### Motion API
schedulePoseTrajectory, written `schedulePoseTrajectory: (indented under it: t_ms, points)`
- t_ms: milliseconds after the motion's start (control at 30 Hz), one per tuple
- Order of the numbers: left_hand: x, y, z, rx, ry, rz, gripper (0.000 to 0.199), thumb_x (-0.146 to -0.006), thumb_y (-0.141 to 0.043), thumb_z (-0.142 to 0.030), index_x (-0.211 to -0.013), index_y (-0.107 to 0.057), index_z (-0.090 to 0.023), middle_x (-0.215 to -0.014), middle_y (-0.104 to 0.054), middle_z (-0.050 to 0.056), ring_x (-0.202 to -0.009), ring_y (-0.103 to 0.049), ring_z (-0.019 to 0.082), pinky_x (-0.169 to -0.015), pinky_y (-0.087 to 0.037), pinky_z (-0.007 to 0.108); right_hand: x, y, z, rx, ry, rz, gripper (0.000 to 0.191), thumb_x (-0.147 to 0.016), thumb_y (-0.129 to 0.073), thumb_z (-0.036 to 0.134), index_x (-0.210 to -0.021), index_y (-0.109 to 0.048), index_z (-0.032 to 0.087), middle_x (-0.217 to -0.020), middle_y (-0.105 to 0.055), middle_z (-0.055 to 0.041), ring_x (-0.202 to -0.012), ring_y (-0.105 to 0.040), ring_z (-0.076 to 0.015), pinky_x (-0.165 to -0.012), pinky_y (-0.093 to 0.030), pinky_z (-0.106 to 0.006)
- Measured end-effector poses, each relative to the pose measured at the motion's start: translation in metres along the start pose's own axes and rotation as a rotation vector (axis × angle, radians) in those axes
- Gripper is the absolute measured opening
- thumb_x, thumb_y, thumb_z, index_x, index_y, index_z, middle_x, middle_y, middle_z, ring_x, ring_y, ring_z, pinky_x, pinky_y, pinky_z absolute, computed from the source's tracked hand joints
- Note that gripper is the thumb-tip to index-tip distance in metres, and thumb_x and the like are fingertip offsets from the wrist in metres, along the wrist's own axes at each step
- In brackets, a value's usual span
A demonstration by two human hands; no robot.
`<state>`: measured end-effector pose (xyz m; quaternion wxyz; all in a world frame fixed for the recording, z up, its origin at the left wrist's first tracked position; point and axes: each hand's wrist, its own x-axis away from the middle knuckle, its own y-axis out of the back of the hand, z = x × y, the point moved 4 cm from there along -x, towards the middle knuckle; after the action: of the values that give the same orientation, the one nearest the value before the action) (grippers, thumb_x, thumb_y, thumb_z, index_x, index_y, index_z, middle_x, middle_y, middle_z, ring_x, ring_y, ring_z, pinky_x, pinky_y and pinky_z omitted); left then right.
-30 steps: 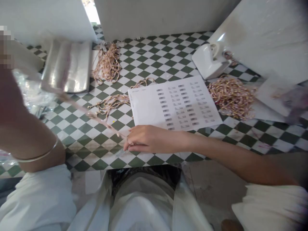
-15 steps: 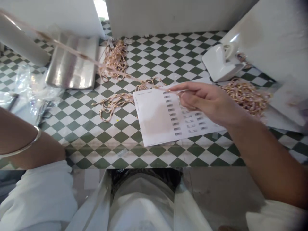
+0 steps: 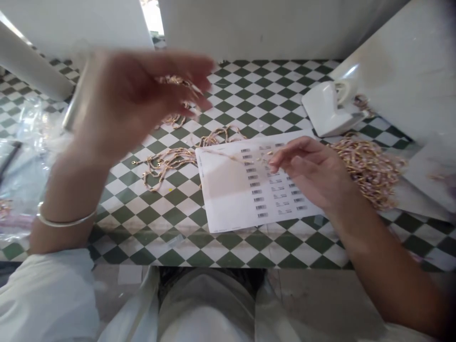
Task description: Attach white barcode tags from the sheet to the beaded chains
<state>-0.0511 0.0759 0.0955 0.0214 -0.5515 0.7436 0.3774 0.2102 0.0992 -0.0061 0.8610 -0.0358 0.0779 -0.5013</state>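
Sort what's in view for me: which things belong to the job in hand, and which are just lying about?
Likely in the job:
- beaded strand by the right hand
- barcode sheet below that hand
- similar bead pile, right of the sheet

Apparently just lying about:
- white dispenser, beyond the pile
- clear plastic packaging, far left
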Motion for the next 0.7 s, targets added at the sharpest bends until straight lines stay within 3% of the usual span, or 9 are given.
schedulePoseTrajectory:
  t_ms: [67,133,267,467,533,700]
  points:
    - [0.0,-0.03,0.007,0.109,0.082,0.163,0.032,-0.089,-0.057,-0.008,-0.121,-0.062,-0.013,-0.112,-0.071,0.005,-0.092,-0.069,0.006,-0.08,-0.064,0.021,0.005,-0.006,0.003,-0.006,-0.011,0.043,0.011,-0.083,-0.07,0.029,-0.093,-0.069,0.026,-0.09,-0.072,0.0025,-0.073,-0.067,-0.0091,-0.073,-0.057,-0.026]
    - [0.002,-0.058,0.009,0.061,0.054,0.242,0.026,-0.088,-0.06,-0.009,-0.112,-0.068,-0.014,-0.101,-0.073,0.004,-0.083,-0.069,0.004,-0.073,-0.062,0.016,0.01,-0.014,0.003,0.018,-0.037,0.102,0.017,-0.085,-0.067,0.026,-0.102,-0.068,0.027,-0.101,-0.071,0.0004,-0.075,-0.067,-0.0091,-0.071,-0.058,-0.025]
    - [0.01,-0.089,0.013,0.002,0.012,0.196,0.012,-0.083,-0.068,-0.012,-0.091,-0.075,-0.017,-0.084,-0.075,0.001,-0.071,-0.068,0.005,-0.065,-0.056,0.014,0.019,-0.027,-0.005,0.234,-0.131,0.102,0.022,-0.083,-0.069,0.026,-0.105,-0.064,0.023,-0.1,-0.069,-0.0024,-0.074,-0.061,-0.0088,-0.063,-0.052,-0.02]
    - [0.023,-0.11,0.02,0.246,0.184,0.181,0.005,-0.081,-0.069,-0.016,-0.081,-0.072,-0.012,-0.078,-0.074,0.003,-0.069,-0.068,0.006,-0.065,-0.056,0.013,0.028,-0.038,-0.017,0.401,-0.154,0.023,0.016,-0.082,-0.07,0.034,-0.088,-0.063,0.02,-0.07,-0.057,0.0031,-0.053,-0.039,-0.0054,-0.048,-0.034,-0.02]
    - [0.026,-0.115,0.022,0.319,0.243,0.167,0.003,-0.081,-0.069,-0.015,-0.081,-0.071,-0.012,-0.078,-0.074,0.003,-0.07,-0.068,0.006,-0.066,-0.056,0.014,0.03,-0.039,-0.015,0.471,-0.091,-0.016,0.013,-0.085,-0.067,0.032,-0.081,-0.061,0.02,-0.066,-0.056,0.0036,-0.051,-0.039,-0.0059,-0.047,-0.033,-0.021]
    - [0.031,-0.126,0.034,0.644,0.557,0.152,0.015,-0.073,-0.076,-0.013,-0.069,-0.062,-0.011,-0.069,-0.072,0.001,-0.066,-0.07,0.008,-0.065,-0.059,0.014,0.037,-0.045,-0.003,0.774,0.26,-0.094,0.008,-0.086,-0.064,0.019,-0.083,-0.06,0.024,-0.072,-0.067,0.0017,-0.049,-0.044,-0.0084,-0.051,-0.038,-0.025]
